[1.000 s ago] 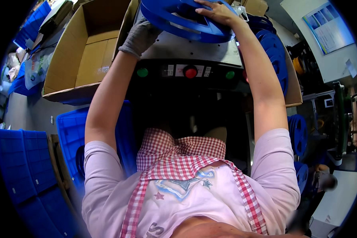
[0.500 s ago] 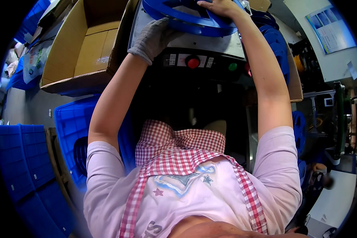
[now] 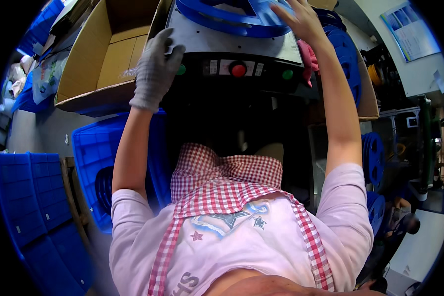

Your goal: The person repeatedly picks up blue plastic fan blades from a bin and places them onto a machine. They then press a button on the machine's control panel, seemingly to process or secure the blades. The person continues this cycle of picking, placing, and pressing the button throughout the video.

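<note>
Drawn back from the reel [image 3: 241, 28] since the earlier frame, the gloved left hand [image 3: 155, 71] now hangs off to the left, between the carton [image 3: 86, 59] and the left green button [image 3: 180, 70]. Its fingers are loosely bent with the thumb apart, and it has hold of nothing. Whether it touches the button just beside it I cannot tell.

Across from it, the bare right hand [image 3: 303, 19] is at the reel's right side, fingers spread and blurred. It has no closed grip that shows; contact with the reel cannot be made out.

Blue and cut off by the upper edge of the view, the reel seems to lie flat on the metal tabletop [image 3: 207, 42], behind the red button [image 3: 239, 70]. More reels [image 3: 348, 66] lean in a row at the right, and a pink cloth [image 3: 308, 61] hangs at the tabletop's right corner.

As for progress, my judgement is that laying the reel down is done, with one of the hands away from it. Left undone, as far as shows, is the right hand's parting from the reel. No finger is seen on the red button or the right green button [image 3: 287, 74].
</note>
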Demonstrator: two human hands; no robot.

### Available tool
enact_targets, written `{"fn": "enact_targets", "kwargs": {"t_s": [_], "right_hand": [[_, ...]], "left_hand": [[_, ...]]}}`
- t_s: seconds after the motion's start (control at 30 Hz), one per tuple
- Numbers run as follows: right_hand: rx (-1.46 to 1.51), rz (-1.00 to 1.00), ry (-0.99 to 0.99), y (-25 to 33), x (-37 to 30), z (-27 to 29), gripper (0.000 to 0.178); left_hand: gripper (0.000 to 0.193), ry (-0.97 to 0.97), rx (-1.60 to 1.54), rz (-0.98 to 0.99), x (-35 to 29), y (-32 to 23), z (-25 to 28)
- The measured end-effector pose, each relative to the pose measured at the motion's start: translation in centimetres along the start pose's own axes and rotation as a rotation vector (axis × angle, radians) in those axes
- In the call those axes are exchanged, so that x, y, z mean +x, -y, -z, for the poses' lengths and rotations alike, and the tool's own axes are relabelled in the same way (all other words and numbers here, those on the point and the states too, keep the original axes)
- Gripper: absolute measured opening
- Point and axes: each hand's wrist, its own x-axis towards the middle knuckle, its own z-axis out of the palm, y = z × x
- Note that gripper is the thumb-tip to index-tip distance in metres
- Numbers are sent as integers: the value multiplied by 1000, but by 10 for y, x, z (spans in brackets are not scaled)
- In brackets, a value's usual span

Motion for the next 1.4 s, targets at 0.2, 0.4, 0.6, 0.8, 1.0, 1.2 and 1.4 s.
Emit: {"fn": "enact_targets", "kwargs": {"t_s": [0.2,0.4,0.6,0.8,1.0,1.2,1.4], "right_hand": [[347,-830,155,95,-131,63,103],[319,-801,39,99,-159,28,101],[514,-973,-26,67,-174,35,63],[298,-1471,83,-51,-359,-21,56],[294,-1753,493,-49,-320,-37,76],[269,-1773,692,-50,-298,-60,67],[302,-1777,709,-58,-303,-51,69]], "left_hand": [[88,-23,551,-24,-15,27,-24],[88,27,450,-29,-3,19,-27],[70,-44,423,-196,-9,5,-17],[47,35,293,-214,-61,-21,-6],[45,51,172,-28,-87,-39,2],[45,37,135,-95,-72,-64,11],[38,118,142,-264,-37,-99,7]]}}
